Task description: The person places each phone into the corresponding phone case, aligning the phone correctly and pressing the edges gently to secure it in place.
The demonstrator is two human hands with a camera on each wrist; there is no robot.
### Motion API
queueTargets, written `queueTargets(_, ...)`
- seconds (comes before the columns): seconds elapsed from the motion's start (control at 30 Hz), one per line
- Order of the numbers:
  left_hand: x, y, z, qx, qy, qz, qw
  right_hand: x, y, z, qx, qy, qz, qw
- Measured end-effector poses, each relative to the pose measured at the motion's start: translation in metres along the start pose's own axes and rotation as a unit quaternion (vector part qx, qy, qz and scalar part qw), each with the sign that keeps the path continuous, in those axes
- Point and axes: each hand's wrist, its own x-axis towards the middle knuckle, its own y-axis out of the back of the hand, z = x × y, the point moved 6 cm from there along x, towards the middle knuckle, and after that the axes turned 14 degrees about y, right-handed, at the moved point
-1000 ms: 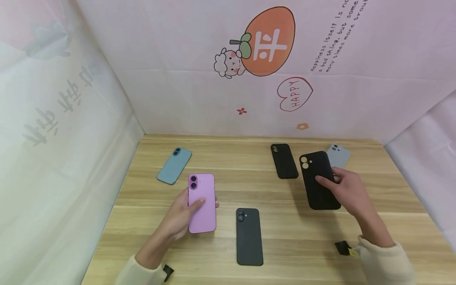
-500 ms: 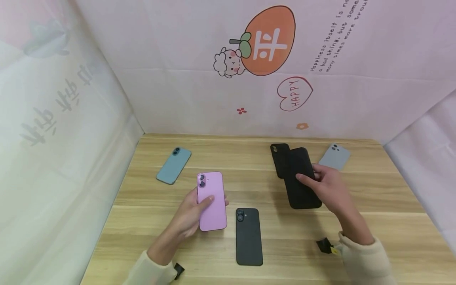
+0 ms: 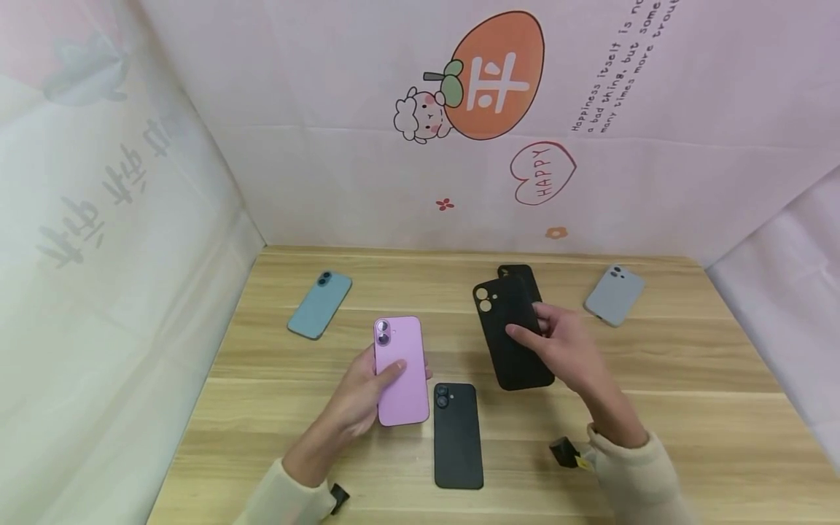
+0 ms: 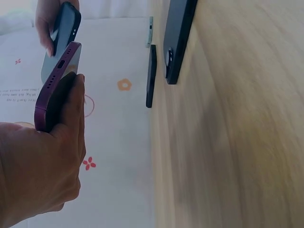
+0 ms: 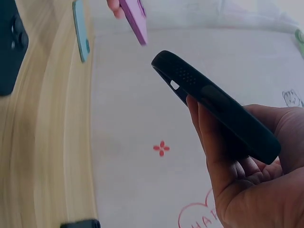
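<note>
A pink-purple phone (image 3: 408,394) is held above the table in my left hand (image 3: 357,394), thumb across its back, fingers round the far edge. To the right, my right hand (image 3: 571,350) grips a black phone case (image 3: 508,350) by its right side, thumb on the back. In the right wrist view the case (image 5: 218,102) shows its holed bottom edge. Phone and case are apart, both raised off the wood. Between and below them a black phone (image 3: 458,437) lies on the table. Behind the held case, a second black case (image 3: 523,273) is partly covered from the head view.
A light blue phone (image 3: 320,305) lies at the back left of the wooden table (image 3: 275,452). At the back right lies a grey-blue phone or case (image 3: 614,294). A printed white cloth (image 3: 341,182) hangs along the table's back edge.
My right hand has carried the black case leftward, and it now overlaps the second black case in the head view. My left hand has brought the pink-purple phone a little to the right.
</note>
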Motion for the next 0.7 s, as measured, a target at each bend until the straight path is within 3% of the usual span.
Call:
queueTargets(0.1,0.001,-0.006,0.001,-0.008,0.000,-0.011,0.9999,0.001,-0.010,-0.003,0.002,0.012,-0.003,0.9999)
queueTargets(0.7,0.008,-0.024,-0.002,0.000,0.009,-0.009,0.9999,0.006,-0.047,-0.016,0.054,0.052,-0.012,0.9971)
